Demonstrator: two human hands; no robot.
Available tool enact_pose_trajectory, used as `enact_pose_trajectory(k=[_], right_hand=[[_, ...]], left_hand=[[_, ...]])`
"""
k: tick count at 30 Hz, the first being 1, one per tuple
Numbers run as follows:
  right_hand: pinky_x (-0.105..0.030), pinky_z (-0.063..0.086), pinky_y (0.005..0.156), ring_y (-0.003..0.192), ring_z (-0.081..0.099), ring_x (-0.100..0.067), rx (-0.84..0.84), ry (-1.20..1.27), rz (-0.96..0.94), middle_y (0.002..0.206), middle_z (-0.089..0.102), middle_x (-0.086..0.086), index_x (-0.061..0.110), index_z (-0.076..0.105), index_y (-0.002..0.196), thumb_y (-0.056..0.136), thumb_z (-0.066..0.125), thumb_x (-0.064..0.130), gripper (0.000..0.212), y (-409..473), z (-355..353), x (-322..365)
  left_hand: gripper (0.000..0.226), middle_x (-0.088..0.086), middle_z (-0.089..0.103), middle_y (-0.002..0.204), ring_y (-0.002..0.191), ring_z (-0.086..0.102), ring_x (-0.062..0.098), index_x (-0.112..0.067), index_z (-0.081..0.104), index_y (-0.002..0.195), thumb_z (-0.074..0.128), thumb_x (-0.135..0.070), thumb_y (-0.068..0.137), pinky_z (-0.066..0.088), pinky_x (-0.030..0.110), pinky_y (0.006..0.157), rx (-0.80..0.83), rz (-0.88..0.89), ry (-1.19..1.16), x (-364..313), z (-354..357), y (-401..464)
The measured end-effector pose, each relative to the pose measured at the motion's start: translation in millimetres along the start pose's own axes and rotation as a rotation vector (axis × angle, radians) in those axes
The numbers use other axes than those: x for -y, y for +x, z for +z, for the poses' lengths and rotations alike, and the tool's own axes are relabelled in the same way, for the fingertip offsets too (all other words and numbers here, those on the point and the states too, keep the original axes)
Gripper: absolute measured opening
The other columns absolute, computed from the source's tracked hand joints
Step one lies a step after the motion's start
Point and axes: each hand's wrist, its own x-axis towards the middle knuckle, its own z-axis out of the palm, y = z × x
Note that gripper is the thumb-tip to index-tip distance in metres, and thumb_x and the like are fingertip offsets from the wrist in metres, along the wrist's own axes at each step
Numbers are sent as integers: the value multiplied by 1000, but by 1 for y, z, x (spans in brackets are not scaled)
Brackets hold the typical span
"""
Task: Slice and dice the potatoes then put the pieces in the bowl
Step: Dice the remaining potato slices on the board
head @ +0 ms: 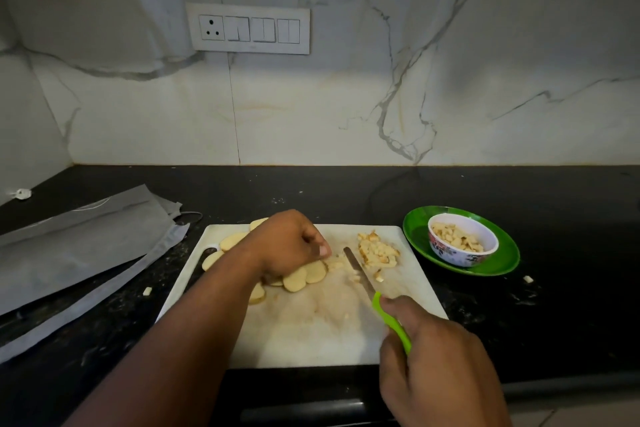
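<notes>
The desk (519, 184) is black and shiny, with a white stone wall (311, 107) behind it and a switch plate (248, 28) on the wall. At the far left lie grey bags (79, 246). Next comes a white board (311, 329). Round potato slices (304, 276) lie on the board's left part, under and beside the left hand (287, 246). That hand rests on the slices with its fingers curled down over them. Just right of it is the knife (360, 270), its blade flat on the board among small bits. A pile of diced pieces (377, 251) sits right of the blade. The right hand (436, 357) grips the knife's green handle. Further right, a bowl (462, 251) with diced pieces stands on a green plate (502, 253).
</notes>
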Motion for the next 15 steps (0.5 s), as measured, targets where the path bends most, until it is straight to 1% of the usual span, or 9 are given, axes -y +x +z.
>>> enact_pose_trajectory(k=[2, 4, 6, 7, 10, 12, 13, 15], right_hand=[[-26, 51, 87, 103, 64, -13, -19, 7, -38, 107, 70, 14, 48, 50, 134, 87, 53, 43, 47, 8, 10, 1], [-28, 50, 85, 102, 64, -14, -9, 21, -51, 106, 69, 12, 46, 49, 136, 88, 51, 42, 48, 14, 20, 4], [-28, 48, 84, 102, 63, -14, 1, 9, -61, 106, 69, 11, 47, 47, 137, 90, 49, 44, 47, 17, 26, 9], [-28, 48, 83, 101, 64, -14, -11, -9, -55, 105, 69, 11, 48, 48, 135, 89, 49, 44, 46, 19, 28, 10], [-31, 53, 74, 87, 69, -17, -100, -88, -35, 92, 73, 9, 46, 61, 123, 81, 54, 41, 43, 22, 30, 1], [-32, 55, 71, 83, 69, -19, -114, -100, 1, 89, 73, 8, 44, 64, 120, 79, 57, 38, 42, 26, 31, -9], [-31, 55, 65, 77, 69, -19, -105, -112, -1, 84, 73, 8, 42, 66, 117, 76, 59, 36, 42, 27, 33, -13], [-27, 52, 50, 62, 66, -18, -94, -54, -3, 71, 70, 10, 38, 72, 107, 68, 63, 33, 41, 26, 32, -16]], left_hand=[[14, -18, 78, 94, 91, 71, 1, -28, 82, 105, 71, -22, 99, 55, 20, 84, -53, -26, -100, -1, 0, -1], [24, -16, 79, 93, 90, 74, 1, -26, 78, 116, 64, -12, 102, 60, 26, 91, -87, -29, -197, -2, 0, -3], [33, -14, 79, 92, 88, 74, 2, -27, 73, 126, 58, -7, 104, 61, 27, 89, -111, -7, -233, -2, -3, -4], [36, -14, 79, 91, 88, 74, 2, -28, 71, 129, 59, -6, 104, 60, 27, 88, -120, 1, -241, -1, -4, -4], [43, -14, 79, 85, 88, 75, 3, -34, 68, 132, 72, -9, 96, 56, 27, 95, -97, 7, -262, 1, -10, -5], [47, -12, 79, 82, 86, 75, 3, -35, 68, 131, 80, -14, 90, 52, 25, 95, -53, 16, -248, 2, -13, -6], [48, -12, 79, 82, 85, 76, 3, -35, 69, 131, 82, -18, 88, 52, 24, 95, -35, 17, -240, 2, -14, -6], [43, -14, 79, 82, 84, 75, 1, -35, 70, 130, 81, -26, 89, 54, 27, 96, -32, 32, -213, 3, -16, -5]])
